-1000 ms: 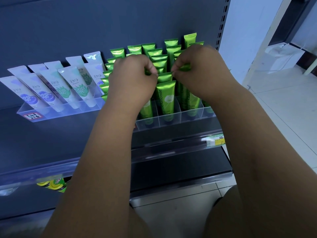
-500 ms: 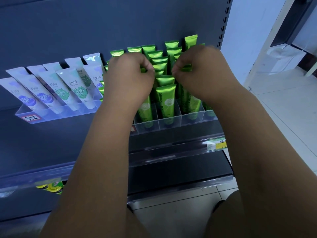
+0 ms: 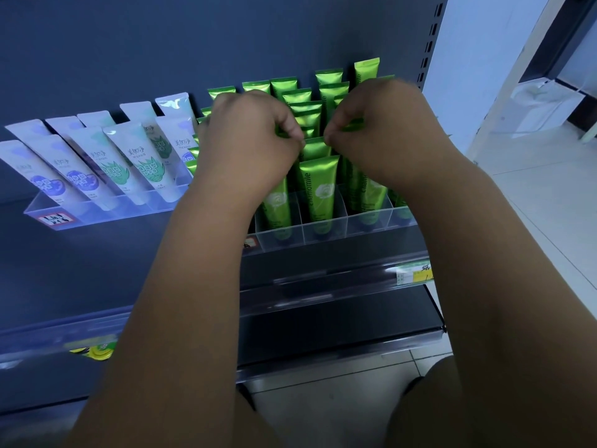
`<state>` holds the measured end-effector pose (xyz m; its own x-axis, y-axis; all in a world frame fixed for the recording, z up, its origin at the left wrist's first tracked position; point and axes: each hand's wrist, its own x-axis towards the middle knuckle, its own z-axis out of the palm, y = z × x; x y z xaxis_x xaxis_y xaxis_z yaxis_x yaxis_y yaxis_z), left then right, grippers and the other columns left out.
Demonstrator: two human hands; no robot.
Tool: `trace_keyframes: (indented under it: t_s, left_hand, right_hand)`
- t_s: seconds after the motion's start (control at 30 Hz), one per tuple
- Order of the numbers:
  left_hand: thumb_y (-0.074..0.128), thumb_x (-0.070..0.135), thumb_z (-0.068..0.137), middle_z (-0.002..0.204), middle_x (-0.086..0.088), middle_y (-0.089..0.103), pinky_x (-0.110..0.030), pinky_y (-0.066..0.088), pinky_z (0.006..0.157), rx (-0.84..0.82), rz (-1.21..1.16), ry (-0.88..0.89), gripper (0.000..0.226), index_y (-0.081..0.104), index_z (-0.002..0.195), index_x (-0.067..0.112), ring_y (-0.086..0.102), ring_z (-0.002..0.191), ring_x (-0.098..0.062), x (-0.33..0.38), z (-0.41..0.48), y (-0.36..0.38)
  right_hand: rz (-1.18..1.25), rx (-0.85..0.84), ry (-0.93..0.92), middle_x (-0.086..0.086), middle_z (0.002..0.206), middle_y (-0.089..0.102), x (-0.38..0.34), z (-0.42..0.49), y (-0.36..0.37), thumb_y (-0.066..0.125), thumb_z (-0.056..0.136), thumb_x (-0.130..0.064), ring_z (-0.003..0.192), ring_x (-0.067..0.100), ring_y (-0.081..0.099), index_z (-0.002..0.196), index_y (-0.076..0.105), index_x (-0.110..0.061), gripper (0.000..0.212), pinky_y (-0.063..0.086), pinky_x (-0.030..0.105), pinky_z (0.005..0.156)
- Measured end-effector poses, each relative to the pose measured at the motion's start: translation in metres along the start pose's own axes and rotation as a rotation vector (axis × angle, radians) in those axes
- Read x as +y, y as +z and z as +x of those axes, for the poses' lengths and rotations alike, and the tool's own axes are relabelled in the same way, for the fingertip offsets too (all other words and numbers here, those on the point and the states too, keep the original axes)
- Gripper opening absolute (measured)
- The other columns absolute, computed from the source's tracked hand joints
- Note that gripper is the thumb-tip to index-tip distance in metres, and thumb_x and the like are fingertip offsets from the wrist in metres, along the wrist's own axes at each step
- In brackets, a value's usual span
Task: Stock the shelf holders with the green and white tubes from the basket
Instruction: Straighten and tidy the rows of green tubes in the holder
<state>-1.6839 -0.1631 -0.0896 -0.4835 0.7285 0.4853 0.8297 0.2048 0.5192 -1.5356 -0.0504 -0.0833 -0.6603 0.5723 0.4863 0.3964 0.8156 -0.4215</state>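
Note:
Several shiny green tubes (image 3: 318, 185) marked chamomile stand in rows in a clear divided holder (image 3: 326, 236) on the shelf. To its left, several white tubes (image 3: 147, 163) lean in a second clear holder (image 3: 97, 211). My left hand (image 3: 248, 140) and my right hand (image 3: 378, 130) hover side by side over the green rows, fingers curled down. Each pinches the crimped top of a green tube in the rows. The fingertips almost meet above the middle column. No basket is in view.
The dark shelf (image 3: 97, 270) has a clear front rail with a yellow price label (image 3: 413, 274). A lower shelf (image 3: 323, 321) sits below, with yellow-green items (image 3: 93, 349) at its left. White tiled floor (image 3: 533, 221) lies to the right.
Both hands stay curled over the green tubes with only slight shifts; the camera has drifted a little, so the shelf sits slightly higher and further left in view.

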Motion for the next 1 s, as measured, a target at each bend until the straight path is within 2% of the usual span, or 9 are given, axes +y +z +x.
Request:
trace_keyframes:
  t_s: [0.13,0.4,0.47,0.57,0.67,1.0]
  left_hand:
    - [0.064,0.033,0.074,0.101,0.013,0.071,-0.05,0.047,0.101,0.005,-0.003,-0.013,0.011,0.076,0.075,0.033,0.058,0.116,-0.025,0.002,-0.002,0.003]
    - [0.063,0.028,0.072,0.092,0.015,0.072,-0.047,0.051,0.099,-0.037,-0.029,-0.098,0.012,0.072,0.074,0.036,0.066,0.101,-0.016,0.007,0.003,0.004]
    - [0.063,0.026,0.07,0.086,0.016,0.072,-0.044,0.054,0.094,-0.056,-0.047,-0.146,0.02,0.071,0.077,0.043,0.068,0.093,-0.014,0.008,0.003,0.002]
    - [0.061,0.023,0.068,0.077,0.014,0.071,-0.043,0.059,0.084,-0.071,-0.049,-0.203,0.018,0.073,0.073,0.036,0.069,0.084,-0.016,0.01,0.005,-0.001]
    - [0.061,0.022,0.069,0.076,0.013,0.07,-0.044,0.059,0.083,-0.107,0.003,-0.196,0.015,0.073,0.069,0.03,0.068,0.084,-0.018,0.013,0.008,-0.004]
    - [0.065,0.021,0.074,0.073,0.017,0.068,-0.041,0.061,0.079,-0.124,-0.039,-0.22,0.015,0.073,0.072,0.034,0.068,0.079,-0.014,0.015,0.004,-0.003]
  right_hand:
    - [0.012,-0.016,0.004,-0.001,0.095,0.073,-0.002,-0.002,-0.003,0.065,0.091,-0.022,0.094,0.015,0.064,0.088,0.08,-0.019,0.016,0.048,0.027,0.078]
    - [0.005,-0.038,0.015,-0.005,0.096,0.071,-0.001,0.0,-0.003,0.065,0.09,-0.024,0.092,0.013,0.063,0.089,0.08,-0.024,0.015,0.051,0.029,0.079]
    - [0.015,-0.047,0.027,-0.005,0.096,0.071,-0.002,0.001,-0.003,0.065,0.091,-0.025,0.092,0.013,0.064,0.089,0.08,-0.025,0.015,0.052,0.031,0.08]
    - [0.016,-0.055,0.025,-0.004,0.097,0.07,-0.004,0.002,-0.002,0.064,0.09,-0.025,0.093,0.014,0.063,0.09,0.079,-0.025,0.015,0.053,0.032,0.081]
    - [0.034,-0.069,0.039,-0.004,0.096,0.07,-0.005,0.002,-0.003,0.066,0.09,-0.025,0.093,0.014,0.064,0.089,0.079,-0.024,0.014,0.053,0.032,0.08]
    - [-0.01,-0.096,0.058,-0.004,0.099,0.072,-0.007,0.001,-0.008,0.063,0.09,-0.023,0.095,0.016,0.065,0.091,0.079,-0.026,0.016,0.053,0.032,0.084]
